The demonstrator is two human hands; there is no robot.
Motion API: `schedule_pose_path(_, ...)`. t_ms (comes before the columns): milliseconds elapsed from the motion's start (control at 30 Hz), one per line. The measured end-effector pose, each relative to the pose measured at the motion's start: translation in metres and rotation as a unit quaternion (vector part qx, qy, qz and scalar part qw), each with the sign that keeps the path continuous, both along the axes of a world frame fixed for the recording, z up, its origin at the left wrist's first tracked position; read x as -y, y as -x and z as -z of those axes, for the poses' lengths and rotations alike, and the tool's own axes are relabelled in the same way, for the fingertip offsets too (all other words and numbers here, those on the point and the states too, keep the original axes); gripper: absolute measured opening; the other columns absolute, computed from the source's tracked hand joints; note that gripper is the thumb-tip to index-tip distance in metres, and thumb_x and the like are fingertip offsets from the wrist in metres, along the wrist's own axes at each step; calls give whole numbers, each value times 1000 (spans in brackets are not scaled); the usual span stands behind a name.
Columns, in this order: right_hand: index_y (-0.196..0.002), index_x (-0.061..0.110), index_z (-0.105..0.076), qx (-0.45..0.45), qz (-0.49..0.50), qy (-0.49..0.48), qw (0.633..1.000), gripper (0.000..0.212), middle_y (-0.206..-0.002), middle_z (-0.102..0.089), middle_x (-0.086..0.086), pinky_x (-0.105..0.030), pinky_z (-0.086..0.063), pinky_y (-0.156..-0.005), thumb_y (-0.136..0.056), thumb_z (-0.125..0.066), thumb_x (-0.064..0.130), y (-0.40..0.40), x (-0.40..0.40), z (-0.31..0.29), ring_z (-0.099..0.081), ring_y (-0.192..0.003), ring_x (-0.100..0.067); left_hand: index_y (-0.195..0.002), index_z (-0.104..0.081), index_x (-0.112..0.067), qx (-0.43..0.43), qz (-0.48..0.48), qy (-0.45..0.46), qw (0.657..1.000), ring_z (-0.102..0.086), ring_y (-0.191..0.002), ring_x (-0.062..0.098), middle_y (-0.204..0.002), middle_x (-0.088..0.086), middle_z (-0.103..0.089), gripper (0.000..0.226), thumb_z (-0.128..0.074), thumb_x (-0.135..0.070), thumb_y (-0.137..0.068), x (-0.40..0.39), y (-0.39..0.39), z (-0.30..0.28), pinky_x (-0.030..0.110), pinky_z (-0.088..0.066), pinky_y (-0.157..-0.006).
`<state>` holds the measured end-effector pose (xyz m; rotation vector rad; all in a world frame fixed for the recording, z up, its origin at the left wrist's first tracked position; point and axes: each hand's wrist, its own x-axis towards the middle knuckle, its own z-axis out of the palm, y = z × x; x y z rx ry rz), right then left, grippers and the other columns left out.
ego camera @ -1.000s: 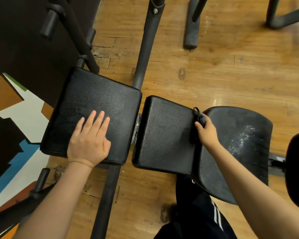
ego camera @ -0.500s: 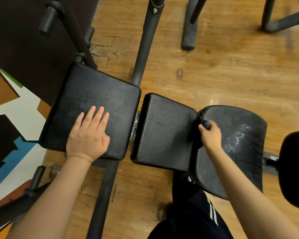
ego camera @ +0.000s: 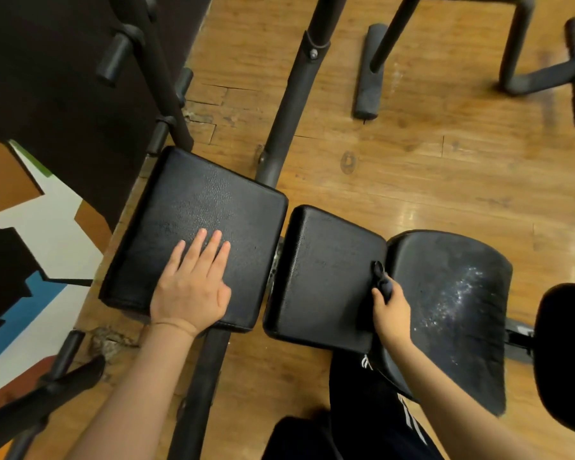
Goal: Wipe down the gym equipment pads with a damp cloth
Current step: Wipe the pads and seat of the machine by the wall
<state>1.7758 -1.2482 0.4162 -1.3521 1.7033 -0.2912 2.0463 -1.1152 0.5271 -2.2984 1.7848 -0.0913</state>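
Note:
Three black padded parts of a gym machine lie in a row. My left hand [ego camera: 193, 283] rests flat, fingers straight, on the left square pad [ego camera: 200, 207]. My right hand [ego camera: 390, 305] grips a small dark cloth [ego camera: 380, 280] and holds it in the gap between the middle pad [ego camera: 326, 267] and the curved right pad [ego camera: 452, 293]. The right pad has whitish specks on its surface. Most of the cloth is hidden inside my fist and the gap.
Black metal frame tubes [ego camera: 289, 104] run under and past the pads over the wooden floor [ego camera: 412, 167]. A round black pad [ego camera: 565, 353] sits at the right edge. A dark wall with painted shapes [ego camera: 30, 210] is on the left. My dark trousers [ego camera: 362, 419] show below.
My right hand has slid the cloth down along the gap between the middle and right pads, toward me. My left hand stays flat on the left pad.

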Motion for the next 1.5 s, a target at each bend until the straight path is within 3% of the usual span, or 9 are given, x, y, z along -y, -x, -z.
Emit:
schedule_pose_path(300,-132,7,-48,-7,50,21,998,41,-130,-55,-10,-23,-37,-86,-91,-51,5,6,-82,-8,-54,-114,-32,-122,-62,1,-11,15,4,1000,-52,-123,38,-129,21,-58,58,-32,-27,-81,-4,0,0,48,-26,-105)
schedule_pose_path(433,-128,4,-52,20,-56,113,992,42,-127,-57,-12,-11,-30,-88,-86,-55,-5,-2,-89,-30,-53,-117,-28,-123,-61,0,-16,11,-7,1000,-50,-126,36,-131,20,-57,61,-28,-33,-84,-3,1,-4,50,-34,-105)
schedule_pose_path(700,-141,5,-35,-22,-462,240,853,51,-150,-31,-10,-28,-16,-114,-92,-46,-1,-98,-53,-66,-17,-143,-22,-139,-48,-6,4,4,-5,1000,-33,-139,29,-146,13,-43,59,-30,-35,-91,-4,3,-6,46,-22,-114)
schedule_pose_path(867,-114,-6,-59,-33,-523,343,780,36,-118,-60,-21,-40,-35,-103,-81,-49,2,-93,-78,-49,-51,-120,-38,-134,-53,-6,15,-8,15,1000,-38,-136,30,-143,14,-48,62,-23,-34,-87,-5,1,-1,46,-26,-111)
schedule_pose_path(967,-118,-2,-59,-18,-564,379,734,45,-124,-58,-18,-44,-38,-103,-74,-61,-9,-73,-88,-33,-48,-124,-36,-129,-57,-4,10,-7,21,1000,-44,-132,32,-137,16,-53,64,-22,-33,-84,-5,1,1,48,-31,-108)
schedule_pose_path(1100,-129,2,-52,-7,-553,389,737,63,-136,-50,-16,-43,-31,-106,-69,-62,-17,-52,-94,-24,-41,-130,-34,-124,-61,-3,10,5,31,999,-49,-127,34,-132,17,-57,60,-28,-31,-82,-6,2,3,48,-37,-104)
schedule_pose_path(1200,-124,1,-56,-7,-534,407,741,48,-131,-54,-17,-47,-32,-104,-77,-52,-10,-59,-103,-26,-46,-126,-36,-124,-61,-3,11,12,45,999,-49,-127,33,-132,17,-57,59,-29,-30,-82,-6,1,5,48,-36,-104)
schedule_pose_path(1400,-122,6,-59,-16,-594,450,666,48,-130,-56,-11,-47,-37,-101,-86,-28,6,-52,-98,-19,-50,-123,-31,-125,-60,-3,11,18,61,998,-48,-128,34,-133,17,-56,58,-30,-29,-83,-7,-1,6,49,-35,-105)
schedule_pose_path(1500,-136,10,-42,3,-576,427,697,44,-141,-41,-10,-40,-26,-110,-99,-18,7,-18,-91,2,-36,-133,-28,-124,-61,-3,13,26,80,996,-49,-127,34,-132,17,-57,57,-32,-28,-83,-7,-1,8,49,-37,-105)
